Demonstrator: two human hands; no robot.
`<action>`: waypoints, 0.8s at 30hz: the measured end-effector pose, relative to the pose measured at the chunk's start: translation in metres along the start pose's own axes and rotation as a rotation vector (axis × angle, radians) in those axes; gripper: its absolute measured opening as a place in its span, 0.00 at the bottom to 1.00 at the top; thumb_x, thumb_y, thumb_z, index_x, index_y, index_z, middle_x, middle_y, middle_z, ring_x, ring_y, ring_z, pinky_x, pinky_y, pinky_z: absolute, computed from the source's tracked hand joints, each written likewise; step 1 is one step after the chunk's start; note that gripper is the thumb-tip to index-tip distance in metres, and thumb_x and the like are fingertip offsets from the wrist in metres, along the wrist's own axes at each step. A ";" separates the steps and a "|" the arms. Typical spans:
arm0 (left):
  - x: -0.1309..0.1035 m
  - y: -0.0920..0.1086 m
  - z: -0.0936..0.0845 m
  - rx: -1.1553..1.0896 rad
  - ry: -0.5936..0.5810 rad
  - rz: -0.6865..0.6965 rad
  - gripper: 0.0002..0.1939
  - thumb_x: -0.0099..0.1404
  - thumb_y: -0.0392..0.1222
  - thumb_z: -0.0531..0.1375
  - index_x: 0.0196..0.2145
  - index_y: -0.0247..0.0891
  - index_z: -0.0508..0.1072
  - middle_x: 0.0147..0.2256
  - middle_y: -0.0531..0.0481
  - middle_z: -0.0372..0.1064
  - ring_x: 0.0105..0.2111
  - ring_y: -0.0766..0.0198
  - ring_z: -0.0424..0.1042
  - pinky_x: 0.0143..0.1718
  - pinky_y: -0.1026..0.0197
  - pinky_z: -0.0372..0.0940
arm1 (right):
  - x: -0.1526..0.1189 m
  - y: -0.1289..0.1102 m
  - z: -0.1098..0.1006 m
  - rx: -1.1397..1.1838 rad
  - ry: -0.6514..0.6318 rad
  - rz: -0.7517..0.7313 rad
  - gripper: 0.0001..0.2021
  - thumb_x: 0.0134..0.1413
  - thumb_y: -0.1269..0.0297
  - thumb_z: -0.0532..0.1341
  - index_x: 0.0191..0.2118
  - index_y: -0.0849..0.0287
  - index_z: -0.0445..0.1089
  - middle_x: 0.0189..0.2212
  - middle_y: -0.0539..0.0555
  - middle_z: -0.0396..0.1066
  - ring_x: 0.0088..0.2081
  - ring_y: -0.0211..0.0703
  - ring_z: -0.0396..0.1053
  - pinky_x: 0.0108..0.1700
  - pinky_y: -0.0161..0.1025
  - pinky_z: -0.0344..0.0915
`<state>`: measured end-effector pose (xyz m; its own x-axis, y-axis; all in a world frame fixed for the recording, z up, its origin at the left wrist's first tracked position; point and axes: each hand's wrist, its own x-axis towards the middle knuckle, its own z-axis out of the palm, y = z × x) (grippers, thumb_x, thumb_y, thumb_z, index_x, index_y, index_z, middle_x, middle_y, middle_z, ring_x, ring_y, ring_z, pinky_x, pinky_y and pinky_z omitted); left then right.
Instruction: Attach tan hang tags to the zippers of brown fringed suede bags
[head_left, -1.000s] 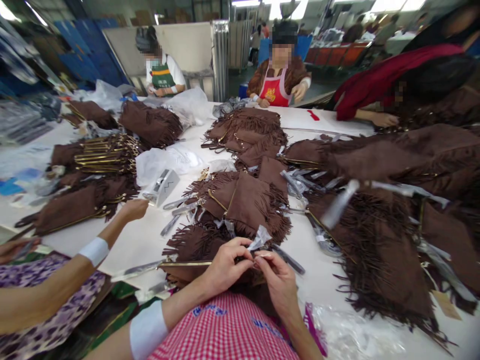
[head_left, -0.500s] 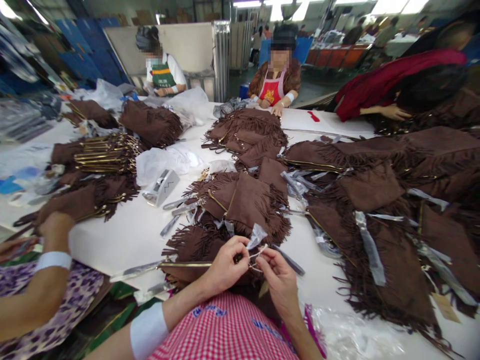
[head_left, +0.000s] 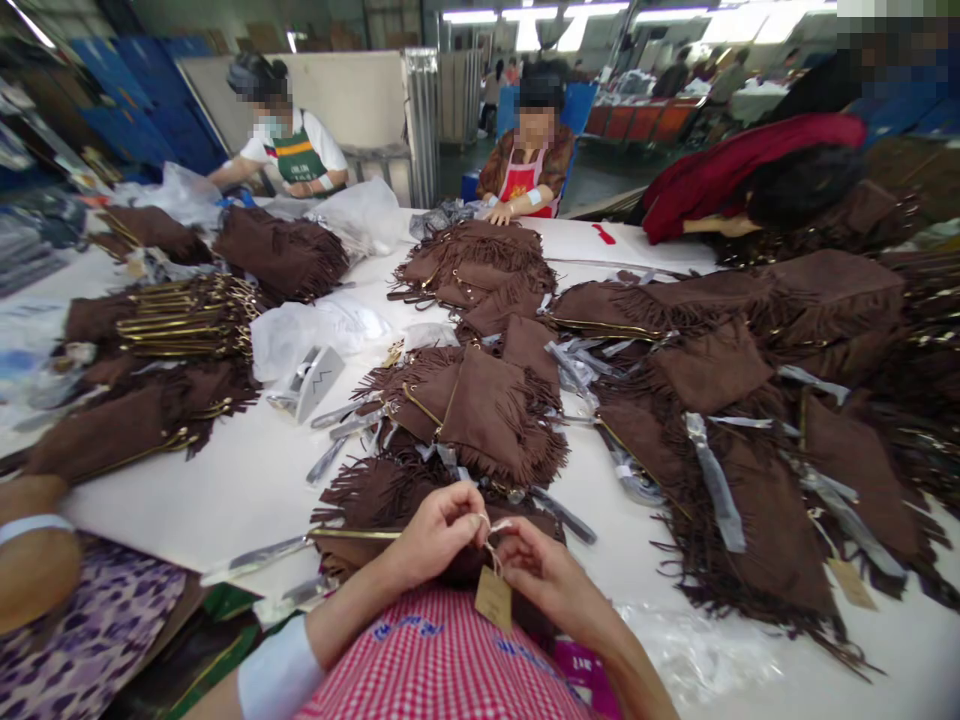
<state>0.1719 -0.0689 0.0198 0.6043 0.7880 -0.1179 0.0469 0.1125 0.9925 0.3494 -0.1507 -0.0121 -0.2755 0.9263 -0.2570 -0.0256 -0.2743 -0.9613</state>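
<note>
Between my fingers runs a thin pale string (head_left: 491, 543), from which a tan hang tag (head_left: 493, 600) dangles in front of my checked apron. My left hand (head_left: 444, 535) pinches the string between thumb and forefinger. My right hand (head_left: 544, 565) holds its other side with curled fingers, close to the left hand. Under and behind both hands lies a brown fringed bag (head_left: 360, 545) with a gold zipper, partly hidden by them. Just beyond it, more brown fringed bags (head_left: 487, 405) are stacked, with plastic-wrapped straps (head_left: 566, 515) sticking out at the sides.
Brown fringed bags (head_left: 757, 500) cover the right side, and others (head_left: 97, 430) lie at left. A tape dispenser (head_left: 307, 385) stands beside crumpled plastic (head_left: 315, 330). Clear plastic bags (head_left: 697, 655) lie near right. Co-workers sit across the table; another person's arm (head_left: 37, 560) is close at left.
The tan tag has swung into plain view below my hands, and a clear plastic piece above them is gone from sight. The co-worker's arm at left has pulled back. The whole view has shifted slightly.
</note>
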 end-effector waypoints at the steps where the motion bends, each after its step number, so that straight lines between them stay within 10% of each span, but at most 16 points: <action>1: 0.001 -0.001 -0.001 -0.108 -0.025 -0.052 0.05 0.60 0.38 0.56 0.27 0.37 0.64 0.21 0.55 0.65 0.23 0.69 0.62 0.29 0.66 0.58 | -0.005 0.000 0.001 -0.033 -0.026 0.022 0.17 0.52 0.73 0.59 0.48 0.55 0.65 0.31 0.48 0.74 0.32 0.39 0.71 0.36 0.36 0.66; 11: -0.005 -0.017 0.008 -0.549 0.007 -0.268 0.11 0.57 0.43 0.63 0.28 0.36 0.64 0.24 0.48 0.74 0.23 0.66 0.70 0.28 0.65 0.61 | -0.034 0.013 0.022 -0.130 0.101 -0.080 0.23 0.55 0.73 0.57 0.56 0.50 0.56 0.37 0.51 0.75 0.40 0.43 0.74 0.44 0.42 0.71; 24: 0.000 -0.043 -0.004 -0.958 0.188 -0.408 0.08 0.55 0.37 0.63 0.29 0.36 0.65 0.37 0.41 0.78 0.28 0.65 0.73 0.36 0.62 0.65 | 0.011 0.038 0.019 -0.993 0.254 -0.710 0.12 0.63 0.66 0.55 0.49 0.57 0.70 0.35 0.57 0.75 0.33 0.43 0.73 0.34 0.37 0.71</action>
<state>0.1671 -0.0710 -0.0234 0.5476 0.6548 -0.5209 -0.4780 0.7558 0.4476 0.3273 -0.1559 -0.0495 -0.3017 0.8436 0.4441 0.6740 0.5182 -0.5264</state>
